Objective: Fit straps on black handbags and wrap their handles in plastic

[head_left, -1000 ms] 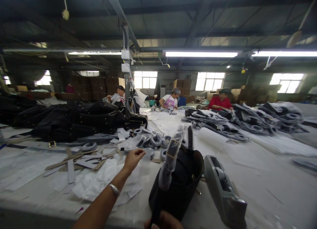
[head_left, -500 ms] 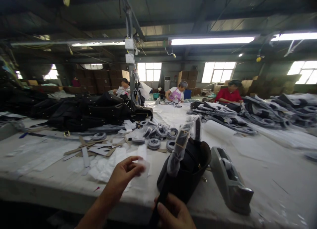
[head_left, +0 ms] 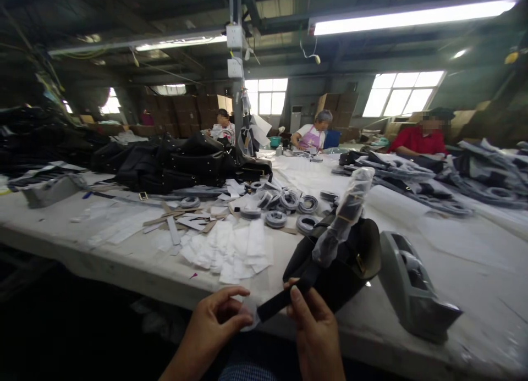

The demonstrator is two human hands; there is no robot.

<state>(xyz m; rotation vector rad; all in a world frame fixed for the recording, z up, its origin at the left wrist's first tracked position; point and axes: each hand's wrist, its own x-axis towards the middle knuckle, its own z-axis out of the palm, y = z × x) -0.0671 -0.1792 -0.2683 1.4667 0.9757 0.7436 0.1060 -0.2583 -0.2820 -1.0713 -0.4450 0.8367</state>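
Note:
My left hand [head_left: 220,320] pinches a small translucent white plastic sleeve [head_left: 249,314] between thumb and fingers, at the table's front edge. Beside it, my right hand [head_left: 314,320] grips a black strap [head_left: 274,305] near its end, and the strap's tip meets the sleeve. The strap runs up toward a black bag [head_left: 358,260] standing on the table. A bag handle wrapped in clear plastic [head_left: 344,216] sticks up from the bag. Whether the strap's tip is inside the sleeve, I cannot tell.
A grey tape dispenser [head_left: 416,287] stands right of the bag. White sleeves [head_left: 231,246] lie left of it, with coiled straps [head_left: 290,200] behind. Black bags [head_left: 177,164] are heaped at the back left. Several people work across the table, one in a red top [head_left: 424,142].
My left hand has brought the white sleeve down from above the table to the strap's end. My right hand has lifted the strap and turned its tip leftward. The view has shifted.

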